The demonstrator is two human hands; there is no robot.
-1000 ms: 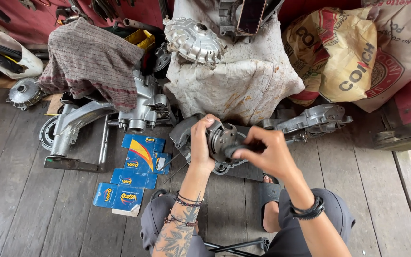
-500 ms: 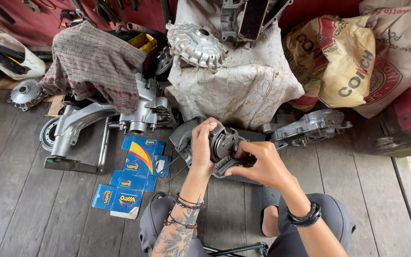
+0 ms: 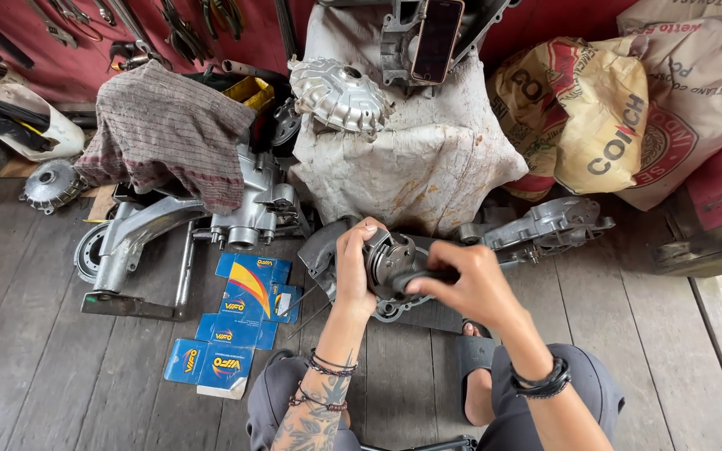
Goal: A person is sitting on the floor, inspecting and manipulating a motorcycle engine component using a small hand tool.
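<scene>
Matt grey metal engine part (image 3: 390,266)

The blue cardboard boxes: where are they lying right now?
In the head view the blue cardboard boxes lie in a cluster on the plank floor, to the left of the left hand and just below the metal engine casing.

This is a repair workshop for motorbikes or small engines. Hand tools (image 3: 173,29) hang on the red wall (image 3: 545,25) at the back. Metal engine parts (image 3: 244,209) lie on the worn wooden floor (image 3: 27,334). Blue spare-part boxes (image 3: 236,321), a dirty cloth (image 3: 160,134) and cement sacks (image 3: 620,108) are near them.
</scene>
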